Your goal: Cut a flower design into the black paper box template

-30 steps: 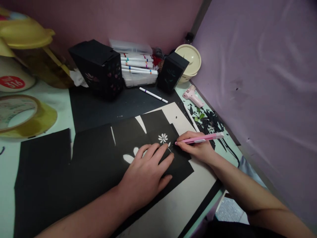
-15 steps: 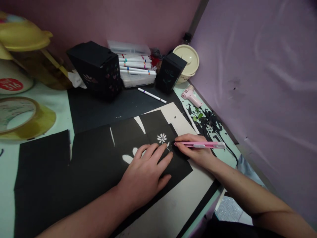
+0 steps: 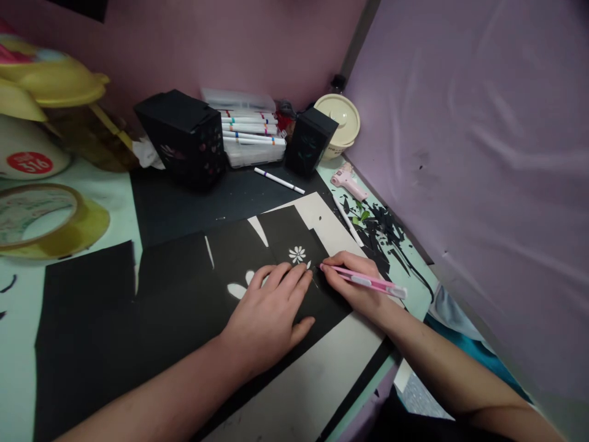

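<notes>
both hands on black paper (image 3: 193, 288); flower cutout (image 3: 297, 254) just beyond fingertips.

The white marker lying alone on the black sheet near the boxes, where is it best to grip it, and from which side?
Grip the white marker at its middle, from above, fingers across the barrel: it lies flat with free space on both long sides.

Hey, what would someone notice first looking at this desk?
The white flower cutout in the black paper at the centre, with the left hand pressing the sheet flat. Just right of it, the right hand holds a pink craft knife to the paper.
</notes>
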Motion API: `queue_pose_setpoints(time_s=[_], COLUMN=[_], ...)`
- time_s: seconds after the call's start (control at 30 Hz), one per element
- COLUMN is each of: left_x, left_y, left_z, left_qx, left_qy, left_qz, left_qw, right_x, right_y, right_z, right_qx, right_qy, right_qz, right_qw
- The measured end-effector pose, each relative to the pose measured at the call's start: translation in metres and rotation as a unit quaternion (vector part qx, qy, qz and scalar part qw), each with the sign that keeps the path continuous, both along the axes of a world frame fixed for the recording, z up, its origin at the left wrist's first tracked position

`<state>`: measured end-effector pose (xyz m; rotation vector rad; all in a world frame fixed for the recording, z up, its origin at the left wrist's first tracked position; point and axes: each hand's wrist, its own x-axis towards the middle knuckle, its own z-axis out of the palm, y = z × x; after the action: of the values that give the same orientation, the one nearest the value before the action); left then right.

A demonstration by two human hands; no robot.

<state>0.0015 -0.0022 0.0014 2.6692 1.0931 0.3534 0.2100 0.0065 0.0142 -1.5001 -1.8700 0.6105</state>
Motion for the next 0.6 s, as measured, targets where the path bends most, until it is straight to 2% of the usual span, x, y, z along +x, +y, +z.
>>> queue_pose_setpoints(time_s=[0.17, 0.43, 0.6], left_x=[-0.0002, 0.0012, 0.0012], left_y=[-0.0004, 0.0012, 0.0011], left_z=[-0.0001, -0.0004, 0.0005], left_qx=[-0.006, 0.003, 0.001], left_qy=[0.001, -0.001, 0.0], left_qz=[0.001, 0.003, 0.0], left_qw=[1.0, 1.0, 1.0], right_x=[0.0024, 0.0034, 0.0057], right_y=[0.0005, 0.0029, 0.0026], right_z=[-0.0043, -0.0014, -0.0056], right_qx=[-0.005, -0.065, -0.074], right_qy=[0.005, 0.041, 0.056], right_qz=[0.029, 0.008, -0.004], right_qw=[1.0, 0.997, 0.996])
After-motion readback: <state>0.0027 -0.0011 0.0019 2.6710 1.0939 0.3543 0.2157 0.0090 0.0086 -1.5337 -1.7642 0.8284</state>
